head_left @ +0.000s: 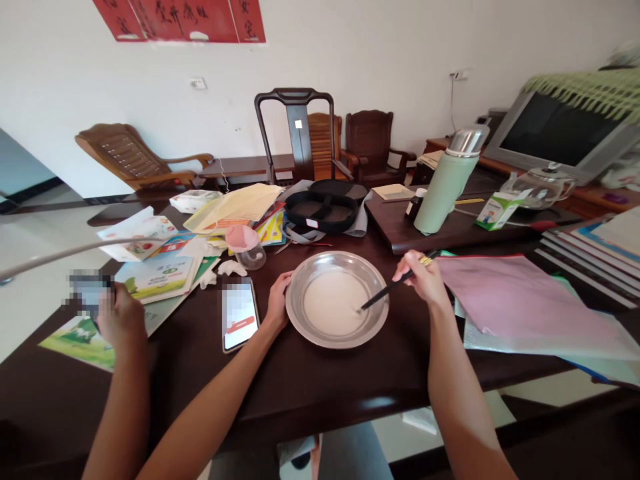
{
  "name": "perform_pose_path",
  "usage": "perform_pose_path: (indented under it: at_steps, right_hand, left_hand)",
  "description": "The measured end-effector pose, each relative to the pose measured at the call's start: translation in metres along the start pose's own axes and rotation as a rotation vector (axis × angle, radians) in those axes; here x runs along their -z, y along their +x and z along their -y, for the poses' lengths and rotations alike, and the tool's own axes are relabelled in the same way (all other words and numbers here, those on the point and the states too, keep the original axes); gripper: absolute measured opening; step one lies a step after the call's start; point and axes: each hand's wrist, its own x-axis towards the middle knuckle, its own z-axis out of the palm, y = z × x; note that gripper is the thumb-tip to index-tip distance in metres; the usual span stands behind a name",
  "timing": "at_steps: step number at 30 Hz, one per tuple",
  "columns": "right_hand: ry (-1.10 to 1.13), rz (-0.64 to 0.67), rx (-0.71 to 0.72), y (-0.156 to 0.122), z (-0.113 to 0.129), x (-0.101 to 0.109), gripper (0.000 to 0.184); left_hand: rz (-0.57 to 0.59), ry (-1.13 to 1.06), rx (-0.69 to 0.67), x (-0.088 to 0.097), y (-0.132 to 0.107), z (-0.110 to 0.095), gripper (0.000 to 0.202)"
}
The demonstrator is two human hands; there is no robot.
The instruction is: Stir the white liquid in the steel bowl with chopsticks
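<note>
A round stainless steel bowl (337,341) rests on the dark table, with a milky white liquid (330,303) in it. My left hand (279,300) grips the bowl's left rim; its thumb and fingers are partly hidden by the edge. In my right hand (423,277) is a pair of black chopsticks (384,291) with gold bands near the top. Their lower tips dip into the liquid on the right side of the bowl. A smartphone (240,313) with a lit screen lies to the left of my left hand.
Another person's hand (123,317) holds a blurred phone at left. Books (165,277), a pink-lidded jar (249,250) and a black case (320,213) lie behind. A green thermos (445,187) leans at back right, beyond a pink folder (515,290).
</note>
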Motion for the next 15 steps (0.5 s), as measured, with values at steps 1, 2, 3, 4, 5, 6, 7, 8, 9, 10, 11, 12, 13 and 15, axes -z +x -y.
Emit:
perform_pose_path:
  at_steps: [1,2,3,4,5,6,7,8,9,10,11,12,13,15]
  right_hand:
    - [0.011,0.075,-0.023,-0.001,0.000,-0.003,0.049]
    - [0.012,0.142,-0.042,-0.001,-0.001,-0.006,0.048]
    - [0.003,0.177,-0.044,-0.001,-0.001,-0.009,0.048]
    - [-0.016,0.172,-0.032,-0.001,0.000,-0.011,0.048]
    - [-0.043,0.129,-0.009,0.000,0.000,-0.011,0.047]
    - [-0.067,0.066,0.017,0.000,0.001,-0.010,0.047]
    - [-0.081,-0.002,0.038,0.000,0.001,-0.008,0.048]
    - [-0.082,-0.054,0.049,0.001,0.002,-0.005,0.048]
    - [-0.069,-0.075,0.044,0.000,0.002,-0.004,0.049]
    - [-0.048,-0.060,0.027,0.000,0.002,-0.004,0.050]
    - [-0.025,-0.014,0.003,-0.001,0.001,-0.006,0.051]
    - [-0.007,0.050,-0.026,-0.002,0.000,-0.010,0.050]
    - [0.001,0.119,-0.047,-0.002,0.000,-0.015,0.050]
    - [-0.012,0.212,-0.067,-0.002,-0.001,-0.023,0.047]
  left_hand:
    - [-0.004,0.004,-0.001,0.000,0.000,0.001,0.029]
    - [-0.010,0.009,-0.004,0.001,0.001,0.001,0.030]
    - [-0.015,0.016,-0.009,0.001,0.001,0.002,0.031]
    - [-0.018,0.022,-0.016,0.001,0.002,0.003,0.031]
    - [-0.018,0.029,-0.024,0.001,0.002,0.004,0.031]
    - [-0.016,0.036,-0.032,0.002,0.003,0.005,0.030]
    - [-0.016,0.041,-0.039,0.002,0.003,0.006,0.029]
    - [-0.016,0.044,-0.045,0.001,0.004,0.008,0.027]
    - [-0.017,0.046,-0.049,0.001,0.004,0.009,0.025]
    - [-0.018,0.046,-0.051,0.001,0.005,0.009,0.023]
    - [-0.017,0.044,-0.052,0.001,0.005,0.010,0.021]
    - [-0.016,0.042,-0.053,0.001,0.005,0.010,0.020]
    - [-0.015,0.041,-0.053,0.001,0.005,0.009,0.021]
    - [-0.014,0.038,-0.046,0.002,0.004,0.008,0.025]
